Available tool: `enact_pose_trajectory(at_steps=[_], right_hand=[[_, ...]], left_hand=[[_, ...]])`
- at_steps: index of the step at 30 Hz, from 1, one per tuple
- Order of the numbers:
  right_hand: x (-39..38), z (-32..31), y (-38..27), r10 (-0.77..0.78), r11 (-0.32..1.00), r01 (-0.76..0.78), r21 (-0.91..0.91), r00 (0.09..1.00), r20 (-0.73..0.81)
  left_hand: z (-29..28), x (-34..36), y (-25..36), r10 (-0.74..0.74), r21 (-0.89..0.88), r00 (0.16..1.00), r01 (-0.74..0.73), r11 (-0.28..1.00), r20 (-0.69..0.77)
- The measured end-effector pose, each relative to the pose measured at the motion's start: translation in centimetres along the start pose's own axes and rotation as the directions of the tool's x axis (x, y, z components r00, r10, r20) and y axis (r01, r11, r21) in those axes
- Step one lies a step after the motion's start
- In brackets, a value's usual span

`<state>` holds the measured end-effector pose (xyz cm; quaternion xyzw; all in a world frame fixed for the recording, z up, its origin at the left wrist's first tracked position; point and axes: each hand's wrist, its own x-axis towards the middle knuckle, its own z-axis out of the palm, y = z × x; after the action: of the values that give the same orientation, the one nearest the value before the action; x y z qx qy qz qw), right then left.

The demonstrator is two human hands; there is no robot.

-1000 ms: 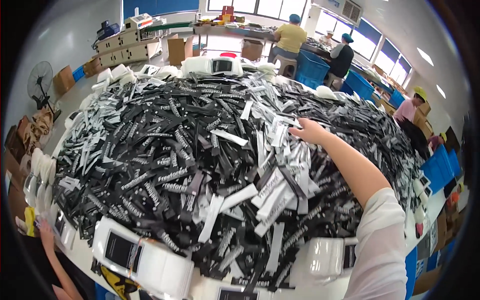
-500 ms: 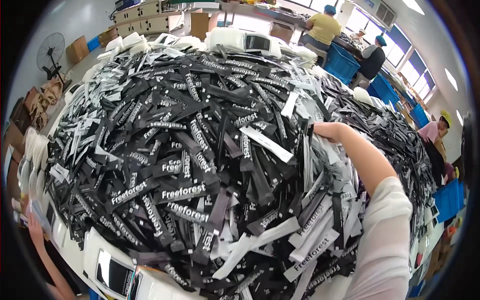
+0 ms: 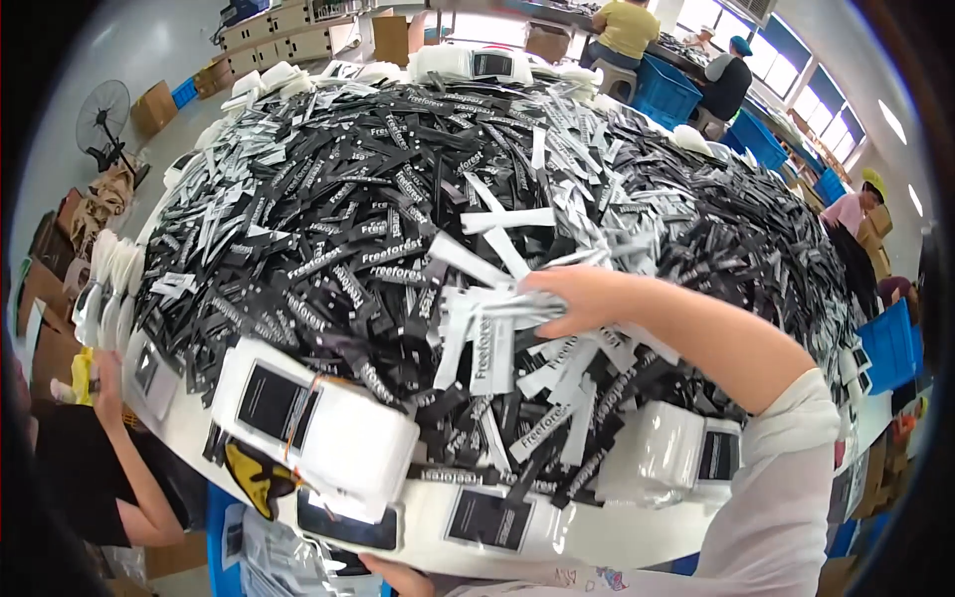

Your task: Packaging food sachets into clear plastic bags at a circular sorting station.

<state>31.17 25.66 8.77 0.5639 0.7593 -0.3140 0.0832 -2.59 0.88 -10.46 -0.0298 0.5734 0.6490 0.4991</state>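
Note:
A broad heap of narrow black stick packets (image 3: 328, 199) with pale lettering covers the table, mixed with white-silver ones. My right hand (image 3: 569, 300) reaches in from the right, its fingers closed round a bunch of white stick packets (image 3: 494, 343) that fan out to the left and toward me. Other pale packets lie loose beneath it. At the lower edge, below the table's rim, only part of my left hand (image 3: 398, 575) shows; its fingers are hidden. It is nearest a dark phone-like rectangle (image 3: 348, 522) and a flat clear pouch with a black label (image 3: 489, 519).
A banded stack of white pouches (image 3: 353, 448) stands front left beside a yellow-and-black item (image 3: 257, 480); another stack (image 3: 652, 453) lies front right. A blue bin (image 3: 217, 547) sits below. At left, a co-worker's hand (image 3: 105, 383) holds something yellow. Other people sit behind.
The view has shifted. My right hand has come left and nearer me, with white packets now spread from its grip. Part of my left hand has appeared at the lower edge.

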Motion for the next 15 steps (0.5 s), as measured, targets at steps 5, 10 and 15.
enact_pose_trajectory(at_steps=[5, 10, 15], right_hand=[[-4.3, 2.4, -5.5, 0.068, 0.803, -0.211, -0.558, 0.962, -0.265], [-13.4, 3.3, -9.4, 0.138, 0.495, 0.662, 0.563, 0.580, -0.803], [-22.0, 10.8, -15.9, 0.345, -0.712, 0.700, -0.057, 0.278, -0.896]], left_hand=[[-3.0, -0.7, 1.3, -0.139, 0.204, 0.968, 0.096, 0.974, 0.210], [-5.8, -3.2, 0.4, 0.021, 0.285, 0.932, -0.132, 0.949, 0.361], [-0.7, -11.1, 2.6, 0.088, 0.054, 0.172, -0.682, 0.730, 0.981]])
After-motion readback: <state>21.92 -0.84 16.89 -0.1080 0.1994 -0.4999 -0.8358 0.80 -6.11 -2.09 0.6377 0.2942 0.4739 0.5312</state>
